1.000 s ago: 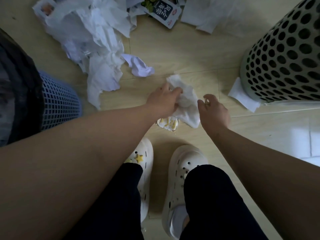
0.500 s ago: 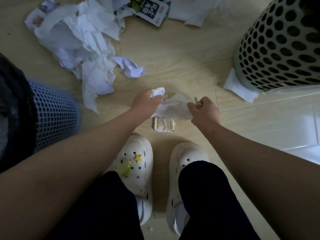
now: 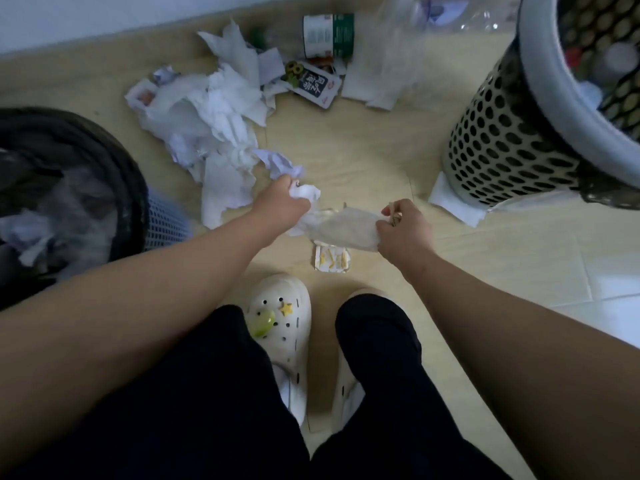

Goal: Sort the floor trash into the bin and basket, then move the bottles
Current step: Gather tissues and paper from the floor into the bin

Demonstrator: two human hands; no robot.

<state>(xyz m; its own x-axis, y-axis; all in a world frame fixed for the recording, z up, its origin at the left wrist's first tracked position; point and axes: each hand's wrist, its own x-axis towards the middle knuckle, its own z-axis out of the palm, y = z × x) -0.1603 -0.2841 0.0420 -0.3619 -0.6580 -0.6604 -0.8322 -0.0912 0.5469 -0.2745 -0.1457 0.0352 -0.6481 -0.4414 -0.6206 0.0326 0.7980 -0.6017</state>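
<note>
The left hand curls its fingers round one end of a crumpled white paper tissue, and the right hand pinches the other end. The tissue is stretched between them over a small yellow-printed wrapper, between the blue mesh bin and the grey perforated basket.

Hands: two, left hand and right hand
Held tissue: one
Containers: two, blue mesh bin and perforated basket
Clogs: two, left clog and right clog
Yellow-printed sachet: one
Dark snack packet: one
Green-labelled can: one
Loose paper: too tangled to count
</note>
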